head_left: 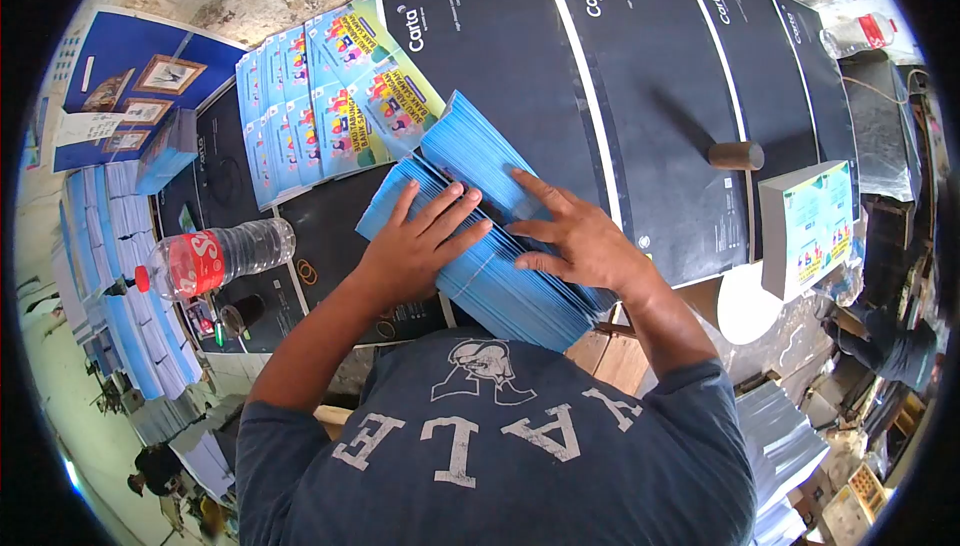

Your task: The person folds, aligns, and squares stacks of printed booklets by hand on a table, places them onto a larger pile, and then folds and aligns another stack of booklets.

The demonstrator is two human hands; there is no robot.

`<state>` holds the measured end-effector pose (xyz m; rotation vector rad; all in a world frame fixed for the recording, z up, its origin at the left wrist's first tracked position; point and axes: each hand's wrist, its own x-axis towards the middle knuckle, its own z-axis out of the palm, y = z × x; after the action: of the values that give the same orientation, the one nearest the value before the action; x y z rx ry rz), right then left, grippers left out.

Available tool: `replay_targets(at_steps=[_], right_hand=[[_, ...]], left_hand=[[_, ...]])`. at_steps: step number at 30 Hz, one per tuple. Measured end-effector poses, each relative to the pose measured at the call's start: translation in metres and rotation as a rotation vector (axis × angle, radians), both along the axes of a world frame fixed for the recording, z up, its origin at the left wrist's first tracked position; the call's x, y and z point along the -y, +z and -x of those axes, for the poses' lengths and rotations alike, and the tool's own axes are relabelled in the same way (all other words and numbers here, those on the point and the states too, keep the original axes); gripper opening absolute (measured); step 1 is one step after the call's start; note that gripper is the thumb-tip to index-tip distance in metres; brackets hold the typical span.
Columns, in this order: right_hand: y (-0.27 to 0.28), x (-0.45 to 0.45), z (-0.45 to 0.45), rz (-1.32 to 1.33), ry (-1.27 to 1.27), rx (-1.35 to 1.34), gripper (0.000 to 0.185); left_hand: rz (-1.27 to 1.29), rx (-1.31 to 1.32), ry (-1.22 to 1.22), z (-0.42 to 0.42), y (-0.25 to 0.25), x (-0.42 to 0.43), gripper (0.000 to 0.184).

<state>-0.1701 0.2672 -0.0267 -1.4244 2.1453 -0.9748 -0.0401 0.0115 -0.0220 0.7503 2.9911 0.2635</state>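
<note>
Two long rows of blue booklets lie side by side at the table's front edge, their many thin edges facing up. My left hand (pixel 425 231) rests flat with spread fingers on the left row of booklets (pixel 510 296). Over the right row of booklets (pixel 475 141) lies my right hand (pixel 575 241), fingers apart, its fingertips near the dark gap between the rows. Both hands are open, pressing on the booklets from above. Behind them, overlapping printed booklet covers (pixel 320 111) in blue, green and yellow are spread on the table.
A water bottle (pixel 225 258) lies on its side at the left, near a dark cup (pixel 243 316) and rubber bands (pixel 306 272). A brown cylinder (pixel 735 155) is on the black tabletop (pixel 660 76). At the right edge stands a booklet stack (pixel 808 231); paper piles (pixel 125 266) stand left.
</note>
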Motion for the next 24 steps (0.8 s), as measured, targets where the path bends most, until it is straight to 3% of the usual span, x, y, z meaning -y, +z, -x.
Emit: replay_targets(at_steps=[13, 19, 21, 24], right_hand=[[0.000, 0.000, 0.000, -0.011, -0.009, 0.018, 0.043], [-0.003, 0.002, -0.003, 0.050, -0.078, 0.069, 0.038], [0.001, 0.000, -0.001, -0.008, 0.007, -0.068, 0.030], [0.006, 0.001, -0.002, -0.014, 0.008, -0.037, 0.025]], left_hand=[[-0.036, 0.011, 0.015, 0.000, 0.000, -0.001, 0.075], [-0.041, -0.008, 0.012, -0.002, -0.006, 0.001, 0.073], [-0.044, -0.012, 0.014, -0.004, -0.006, 0.002, 0.073], [-0.039, 0.000, 0.016, -0.003, -0.002, 0.000, 0.073]])
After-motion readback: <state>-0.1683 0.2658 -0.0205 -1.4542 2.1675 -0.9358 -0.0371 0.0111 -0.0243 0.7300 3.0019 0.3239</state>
